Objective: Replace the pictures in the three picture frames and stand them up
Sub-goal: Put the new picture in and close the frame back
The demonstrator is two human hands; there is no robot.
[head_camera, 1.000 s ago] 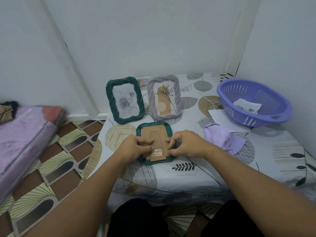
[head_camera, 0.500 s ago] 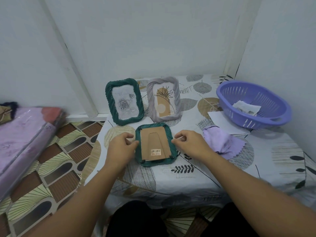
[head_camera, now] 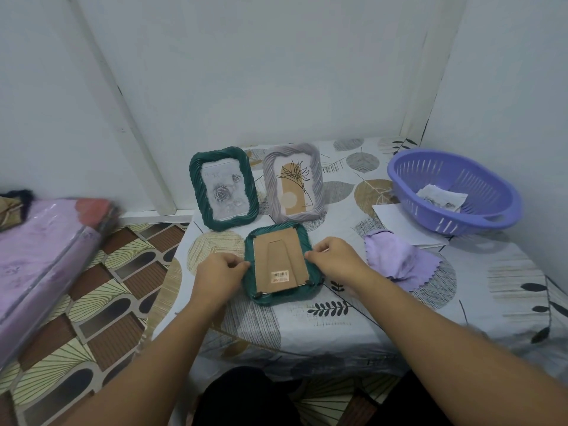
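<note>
Two frames already standing at the back of the table: a dark green frame [head_camera: 223, 188] with a grey rose print and a grey frame [head_camera: 293, 182] with a line-drawn plant. A second green frame [head_camera: 281, 265] lies face-down up front, cardboard backing showing, with a barcode sticker.

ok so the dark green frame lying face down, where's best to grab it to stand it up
Probably by its two long side edges, one hand from each side. The dark green ropy-rimmed picture frame lies flat, cardboard back up, so the raised rim is the only graspable part. The left hand and right hand already pinch those edges. Keep off the folded-flat stand on the back.
</note>
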